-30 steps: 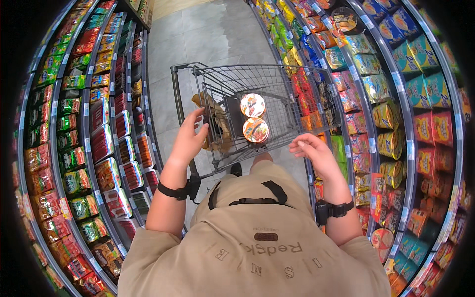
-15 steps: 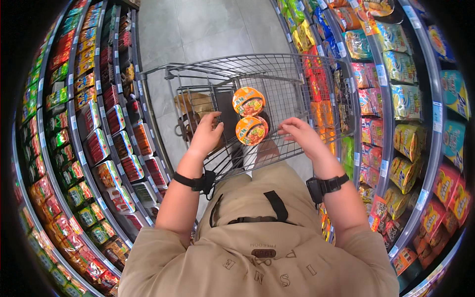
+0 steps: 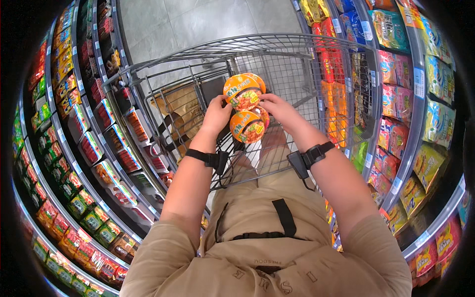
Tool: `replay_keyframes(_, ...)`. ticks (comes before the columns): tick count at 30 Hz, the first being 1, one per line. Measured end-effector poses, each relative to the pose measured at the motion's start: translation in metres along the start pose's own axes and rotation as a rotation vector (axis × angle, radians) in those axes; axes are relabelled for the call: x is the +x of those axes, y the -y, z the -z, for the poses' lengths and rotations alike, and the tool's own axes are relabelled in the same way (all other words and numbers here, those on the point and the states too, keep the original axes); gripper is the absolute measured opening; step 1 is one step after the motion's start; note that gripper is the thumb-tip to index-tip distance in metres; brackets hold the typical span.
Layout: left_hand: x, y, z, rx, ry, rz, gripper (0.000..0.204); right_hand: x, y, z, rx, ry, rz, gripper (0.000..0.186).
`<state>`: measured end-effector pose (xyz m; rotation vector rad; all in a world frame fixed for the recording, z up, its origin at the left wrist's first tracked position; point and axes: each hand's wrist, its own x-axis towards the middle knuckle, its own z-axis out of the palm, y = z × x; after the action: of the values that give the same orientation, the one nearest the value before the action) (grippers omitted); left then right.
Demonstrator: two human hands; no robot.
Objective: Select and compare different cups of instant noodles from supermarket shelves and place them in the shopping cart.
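Two orange-lidded instant noodle bowls stand out in the metal shopping cart (image 3: 349,106), one farther from me than the other. My left hand (image 3: 216,115) grips the left edge of the far noodle bowl (image 3: 241,92). On its opposite edge, the fingers of my right hand (image 3: 281,110) close in. Part of another orange lid (image 3: 256,80) peeks out behind that bowl. The near noodle bowl (image 3: 247,127) sits just below my hands, untouched, with a pinkish rim showing at its right side. What supports the bowls underneath is hidden.
A brown paper bag (image 3: 184,106) lies at the left of the cart, behind wire bars. Shelves of packaged food (image 3: 94,218) line the left side, and shelves of bagged snacks (image 3: 396,101) the right. Grey tiled floor (image 3: 198,22) shows beyond the cart.
Both hands have come inward and forward from apart onto the far noodle bowl's edges. That bowl now sits displaced, uncovering another lid behind it. The view has shifted too.
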<state>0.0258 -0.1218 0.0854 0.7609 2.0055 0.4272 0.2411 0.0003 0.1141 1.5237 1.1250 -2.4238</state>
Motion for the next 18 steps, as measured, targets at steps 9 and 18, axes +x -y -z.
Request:
replay_keyframes(9,0.015,0.007,-0.002,-0.16,0.038,0.024,0.042,0.02,0.012,-0.005,0.029,0.021,-0.004,0.047)
replay_keyframes(18,-0.034,-0.037,0.045,-0.23,-0.016,-0.202,0.04,-0.034,0.044,-0.013,-0.176,-0.027,0.066,0.036)
